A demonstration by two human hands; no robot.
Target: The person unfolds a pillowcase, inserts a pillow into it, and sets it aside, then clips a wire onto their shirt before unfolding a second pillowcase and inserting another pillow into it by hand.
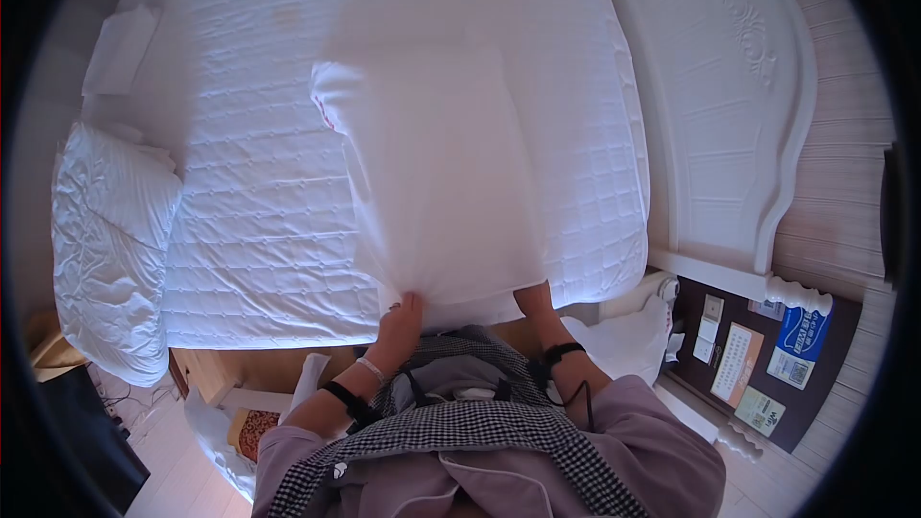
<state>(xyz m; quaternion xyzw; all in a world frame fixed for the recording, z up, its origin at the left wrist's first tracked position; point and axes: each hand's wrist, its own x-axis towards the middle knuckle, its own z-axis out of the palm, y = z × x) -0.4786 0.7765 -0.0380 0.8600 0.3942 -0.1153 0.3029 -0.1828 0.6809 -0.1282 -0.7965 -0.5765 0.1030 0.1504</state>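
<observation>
A white pillow in a pillowcase (441,163) lies on the white quilted mattress (259,230), its near end at the bed's front edge. My left hand (403,318) pinches the near left corner of the case, fingers closed on the cloth. At the near right corner, my right hand (533,299) reaches under or inside the cloth; its fingers are hidden by the fabric. A small reddish marking shows on the case's far left edge.
A crumpled white duvet (115,240) hangs at the bed's left end, with folded white cloth (121,50) beyond it. The carved white headboard (720,105) stands right. A dark nightstand (705,369) holds cards and signs. White bags (225,432) sit below left.
</observation>
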